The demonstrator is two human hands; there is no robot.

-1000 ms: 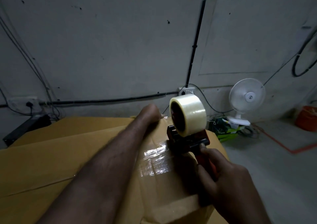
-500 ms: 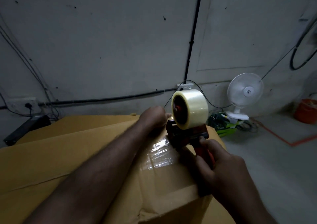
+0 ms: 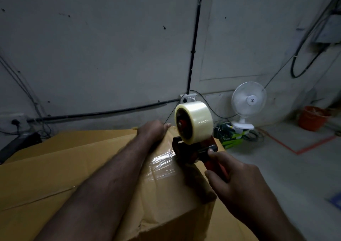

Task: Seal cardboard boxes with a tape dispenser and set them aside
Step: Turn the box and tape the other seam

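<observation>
Top of the box [image 3: 166, 194], mid-seal. My right hand [image 3: 234, 183] wraps its fingers round the red handle of the tape dispenser [image 3: 191, 148], whose nose sits on the lid near the far right corner, with the clear roll [image 3: 198, 122] upright above it. My left hand [image 3: 153, 132] rests on the far edge of the lid just beside the roll; its fingers drop behind the edge, so I cannot tell how far they curl. A glossy strip of tape [image 3: 162, 164] lies on the lid on the near side of the dispenser. Compared with 1 second ago, the dispenser stands slightly closer to my left hand and the far edge, while that hand stays put. I judge this run nearly complete; carrying the tape over the edge and cutting it remain, then setting the box aside. More cardboard [image 3: 55, 167] lies to the left.
</observation>
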